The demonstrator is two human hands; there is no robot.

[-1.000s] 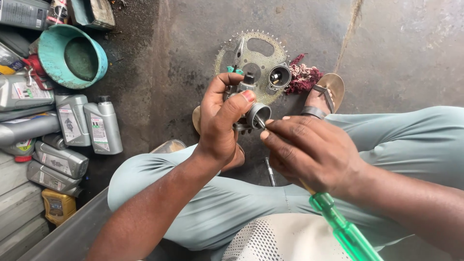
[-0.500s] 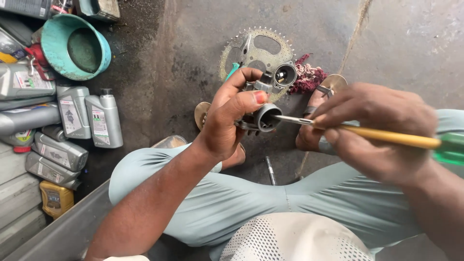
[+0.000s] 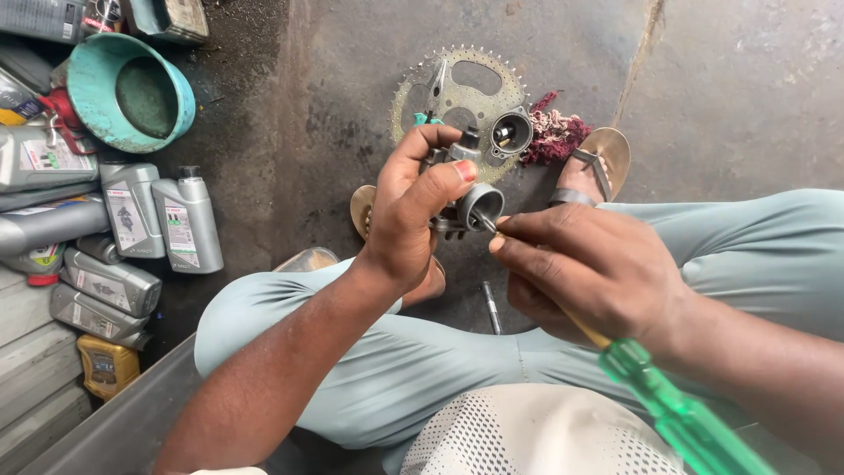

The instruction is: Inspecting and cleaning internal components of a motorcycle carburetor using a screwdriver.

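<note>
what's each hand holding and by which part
The left hand grips the small metal carburetor around its body. The right hand holds the green-handled screwdriver by its shaft.

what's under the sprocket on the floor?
The toothed sprocket lies flat on the bare concrete floor; grey floor shows through its cutouts. A reddish rag sits at its right edge. The left hand and the small metal part it holds cover its lower portion.
</note>
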